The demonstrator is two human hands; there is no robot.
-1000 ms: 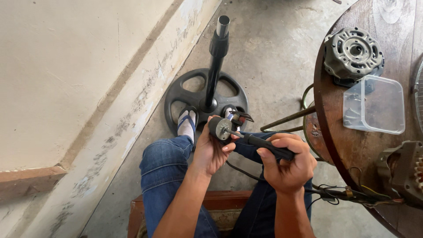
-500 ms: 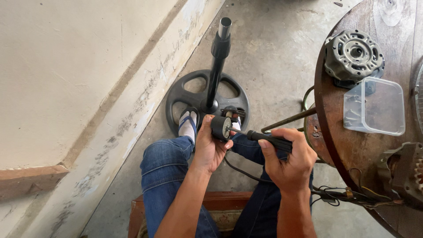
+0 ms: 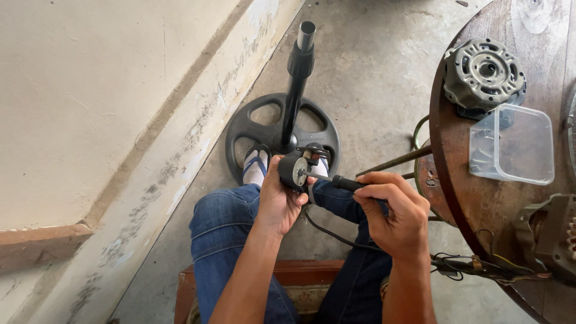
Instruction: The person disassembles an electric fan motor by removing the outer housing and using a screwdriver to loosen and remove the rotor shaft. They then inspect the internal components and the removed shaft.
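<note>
Right now the work in hand looks like a fastening step on a small round motor part: the left hand is wrapped around this dark, drum-like piece, gripping it from below and holding it up over the knees, while the right hand is closed around the black handle of a screwdriver whose thin shaft runs leftward to the face of the part, its tip touching or just at the centre of that face. Whether the tip is seated in a screw head is too small to tell. The part sits just in front of the black fan stand, whose round spoked base lies on the concrete floor with a sandalled foot resting on it. A black cable trails from the part down between the jeans-clad legs. To the right, on the round wooden tabletop, a grey motor housing sits touching a clear plastic box, and another metal motor piece lies near the edge with loose wires beside it. Judging from this, the screw is being turned rather than finished; the next move calls for keeping the shaft square to the face, steady pressure along its axis, and the left hand holding firm so the part does not twist with the tool.
</note>
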